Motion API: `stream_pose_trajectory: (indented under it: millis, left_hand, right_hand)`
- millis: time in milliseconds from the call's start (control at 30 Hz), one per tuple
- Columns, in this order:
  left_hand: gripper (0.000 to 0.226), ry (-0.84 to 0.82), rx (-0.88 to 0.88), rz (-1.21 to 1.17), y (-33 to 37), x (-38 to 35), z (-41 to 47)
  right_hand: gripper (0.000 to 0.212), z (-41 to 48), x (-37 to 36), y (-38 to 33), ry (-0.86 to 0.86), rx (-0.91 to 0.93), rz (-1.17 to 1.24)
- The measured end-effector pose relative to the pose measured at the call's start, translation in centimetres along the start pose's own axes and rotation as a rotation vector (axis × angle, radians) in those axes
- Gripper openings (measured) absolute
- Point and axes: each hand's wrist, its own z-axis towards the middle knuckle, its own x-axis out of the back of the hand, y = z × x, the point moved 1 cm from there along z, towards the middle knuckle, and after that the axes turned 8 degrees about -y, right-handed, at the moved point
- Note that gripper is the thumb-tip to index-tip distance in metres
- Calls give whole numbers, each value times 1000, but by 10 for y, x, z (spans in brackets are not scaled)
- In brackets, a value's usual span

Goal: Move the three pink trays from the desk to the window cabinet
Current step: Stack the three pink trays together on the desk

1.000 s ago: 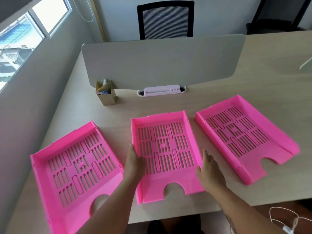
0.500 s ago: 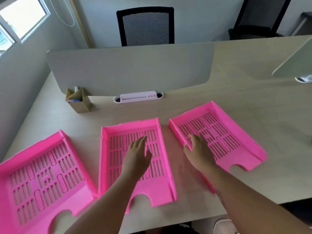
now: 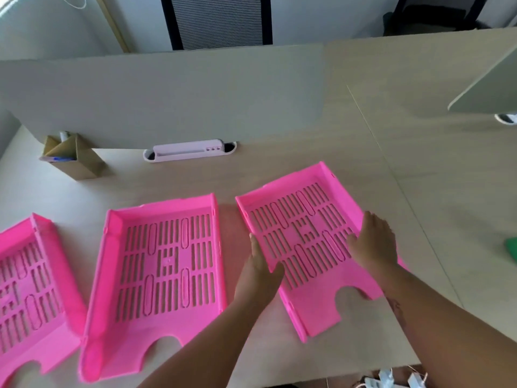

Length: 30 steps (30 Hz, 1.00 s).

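Note:
Three pink slotted trays lie side by side on the light wooden desk (image 3: 391, 163). The left tray (image 3: 25, 275) is cut off by the frame edge, and the middle tray (image 3: 167, 261) lies untouched. Both hands are on the right tray (image 3: 302, 228), which is angled on the desk. My left hand (image 3: 260, 273) clasps its left wall, thumb inside and fingers outside. My right hand (image 3: 372, 242) grips the right wall, with the thumb over the slotted floor. The window cabinet is out of view.
A grey divider panel (image 3: 167, 93) runs along the back of the desk, with a cardboard pen holder (image 3: 72, 158) and a white cable slot (image 3: 187, 149) at its foot. Behind it stands a black chair (image 3: 221, 21). A green object (image 3: 512, 247) lies at the right edge.
Both hands left the middle tray and went right. They now hold the right tray by its two side walls. The view has swung right.

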Motion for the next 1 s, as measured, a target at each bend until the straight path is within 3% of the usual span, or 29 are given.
stream_pose_trajectory:
  millis: [33,133,267,433,533,700,833,1000]
  left_hand:
    - [78,8,29,-17,-4,-5,1]
    - [41,73,117,-59,-6,-9,3]
    - [25,117,95,10,7,1,0]
    - [19,201,-31,141,30,37,-6]
    - [25,265,-61,180,28,78,-16]
    - [9,383,-3,286,-22,171,-48]
    - [7,520,50,316,-76,238,-78]
    - [18,394,155,278,-121,270,-98]
  right_hand:
    - [56,1,-2,6,-14,-10,28]
    - [45,4,-4,16,-36,-31,46]
    - [19,9,15,19,6,-13,60]
    - [13,3,58,4,66,107,143]
    - [24,-18,62,-38,8,164,205]
    - [10,-58,29,-129,-136,275,260]
    - [13,-93,-7,-204,-230,320,299]
    - [13,-133,-39,-248,-233,273,262]
